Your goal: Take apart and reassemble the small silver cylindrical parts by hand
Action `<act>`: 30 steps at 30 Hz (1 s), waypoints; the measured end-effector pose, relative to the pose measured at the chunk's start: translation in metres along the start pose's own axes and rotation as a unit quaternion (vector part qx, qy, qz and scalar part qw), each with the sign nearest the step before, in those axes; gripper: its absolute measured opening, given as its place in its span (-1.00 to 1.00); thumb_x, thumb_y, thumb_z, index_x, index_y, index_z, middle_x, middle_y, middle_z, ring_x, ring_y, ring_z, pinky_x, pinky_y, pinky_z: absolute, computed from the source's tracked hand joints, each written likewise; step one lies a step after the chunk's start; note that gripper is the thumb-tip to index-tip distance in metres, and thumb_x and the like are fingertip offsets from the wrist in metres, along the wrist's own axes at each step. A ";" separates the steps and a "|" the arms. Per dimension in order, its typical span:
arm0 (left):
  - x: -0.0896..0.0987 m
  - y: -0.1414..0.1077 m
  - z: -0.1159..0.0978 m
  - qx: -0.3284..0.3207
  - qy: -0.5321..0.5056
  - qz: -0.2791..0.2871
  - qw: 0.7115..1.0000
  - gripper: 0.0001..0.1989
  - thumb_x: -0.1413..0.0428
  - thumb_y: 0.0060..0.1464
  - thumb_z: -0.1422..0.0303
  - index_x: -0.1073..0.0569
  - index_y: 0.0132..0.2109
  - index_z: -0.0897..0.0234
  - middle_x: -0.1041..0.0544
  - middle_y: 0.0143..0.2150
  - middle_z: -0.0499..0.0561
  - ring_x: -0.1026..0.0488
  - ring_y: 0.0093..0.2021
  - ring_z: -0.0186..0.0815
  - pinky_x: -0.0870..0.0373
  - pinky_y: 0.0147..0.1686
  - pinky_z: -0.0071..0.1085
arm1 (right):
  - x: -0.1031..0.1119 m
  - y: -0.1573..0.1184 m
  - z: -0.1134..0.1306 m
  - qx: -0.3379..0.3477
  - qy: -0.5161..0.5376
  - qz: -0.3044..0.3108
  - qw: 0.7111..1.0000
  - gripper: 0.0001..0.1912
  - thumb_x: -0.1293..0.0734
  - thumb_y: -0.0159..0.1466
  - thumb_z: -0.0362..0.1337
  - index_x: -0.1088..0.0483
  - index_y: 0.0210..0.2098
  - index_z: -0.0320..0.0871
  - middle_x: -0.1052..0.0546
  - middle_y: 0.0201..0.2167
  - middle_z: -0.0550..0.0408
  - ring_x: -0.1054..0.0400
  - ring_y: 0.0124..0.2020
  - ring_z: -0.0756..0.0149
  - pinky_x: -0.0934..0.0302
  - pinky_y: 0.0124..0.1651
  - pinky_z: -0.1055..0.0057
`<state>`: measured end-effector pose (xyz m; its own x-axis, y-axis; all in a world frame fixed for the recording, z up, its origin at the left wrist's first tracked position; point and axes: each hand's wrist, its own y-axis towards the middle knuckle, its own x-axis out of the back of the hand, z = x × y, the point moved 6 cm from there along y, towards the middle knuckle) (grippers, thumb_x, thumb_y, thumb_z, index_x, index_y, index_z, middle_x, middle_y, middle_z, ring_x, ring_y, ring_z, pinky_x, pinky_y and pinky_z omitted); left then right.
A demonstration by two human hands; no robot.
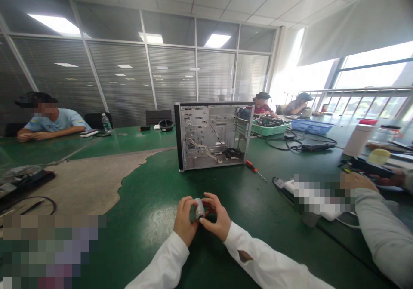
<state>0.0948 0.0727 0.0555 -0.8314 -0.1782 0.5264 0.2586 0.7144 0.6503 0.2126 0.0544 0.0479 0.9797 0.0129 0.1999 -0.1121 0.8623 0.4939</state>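
Note:
Near the front of the green table, my left hand (186, 221) and my right hand (218, 217) hold a small grey cylindrical object (199, 209) between them. The fingers of both hands curl around its sides, and a thumb of each touches its lower end. What exactly the object is cannot be made out. Beyond my hands an open computer case (213, 136) stands upright, its bare metal inside showing with loose cables. An orange-handled screwdriver (254, 169) lies beside its right front corner.
A green basket (271, 128) and a blue basket (311, 126) stand at the back right. White power strip (318, 198) and cables lie on the right, near another person's arm (380, 229). The table (145, 194) has a torn covering at left. Other people sit farther off.

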 end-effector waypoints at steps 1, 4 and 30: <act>-0.001 0.000 0.001 0.003 -0.009 0.005 1.000 -0.64 0.01 -0.29 0.58 -0.24 -0.23 0.26 -0.22 -0.18 0.07 -0.23 -0.14 -0.19 -0.26 -0.21 -0.23 | 0.000 0.000 0.002 0.005 -0.013 -0.005 1.000 -0.30 -0.29 -0.10 -0.42 0.07 -0.01 -0.07 -0.32 -0.17 0.03 -0.25 -0.17 0.27 -0.22 -0.31 0.40; -0.003 0.000 0.001 0.005 -0.028 0.020 0.999 -0.58 0.02 -0.31 0.61 -0.21 -0.19 0.26 -0.20 -0.14 0.09 -0.22 -0.11 -0.17 -0.26 -0.22 -0.22 | 0.002 0.000 0.007 0.020 -0.052 -0.017 0.998 -0.29 -0.29 -0.13 -0.42 0.06 -0.01 -0.09 -0.32 -0.17 0.03 -0.24 -0.17 0.27 -0.23 -0.29 0.39; -0.008 -0.002 0.008 0.024 -0.023 0.045 0.998 -0.48 0.00 -0.20 0.52 -0.10 -0.02 0.27 -0.21 -0.07 0.14 -0.19 -0.06 -0.16 -0.26 -0.22 -0.24 | 0.005 0.002 0.009 0.019 -0.083 -0.014 0.996 -0.39 -0.29 -0.10 -0.39 -0.03 -0.05 -0.11 -0.32 -0.17 0.02 -0.24 -0.17 0.26 -0.22 -0.26 0.39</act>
<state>0.0972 0.0783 0.0452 -0.8282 -0.0818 0.5544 0.3100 0.7573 0.5748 0.2159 0.0517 0.0573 0.9419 -0.0966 0.3216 -0.0954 0.8412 0.5323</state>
